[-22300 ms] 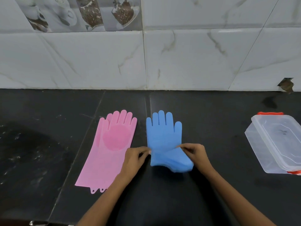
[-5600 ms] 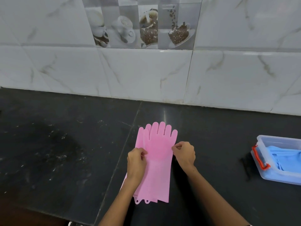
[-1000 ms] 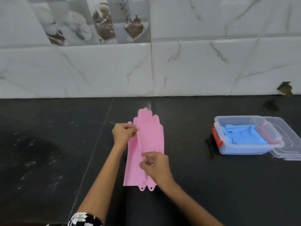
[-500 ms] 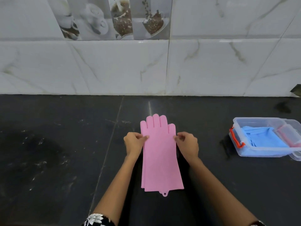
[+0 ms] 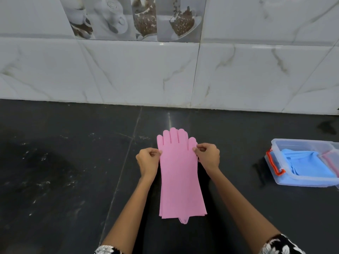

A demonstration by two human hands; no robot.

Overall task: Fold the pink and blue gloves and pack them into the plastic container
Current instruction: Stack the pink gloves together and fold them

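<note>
Both hands are now pinching the pink gloves (image 5: pixel 180 177) at palm height, where a second ago the right hand was working down at the cuff and the left alone was holding the upper edge. The left hand (image 5: pixel 147 162) is gripping the left edge, its fingers (image 5: pixel 155 154) clamped together on the rubber; the right hand (image 5: pixel 208 156) is doing the same on the opposite edge beside the thumb. Between the two sets of fingers the gloves are lying flat and stacked on the dark bench (image 5: pixel 64 171), cuffs trailing back toward the person. Well off beyond the right fingers, the plastic container (image 5: pixel 300 181) is already holding the folded blue gloves (image 5: pixel 308 165). The pink fold appears about to begin.
</note>
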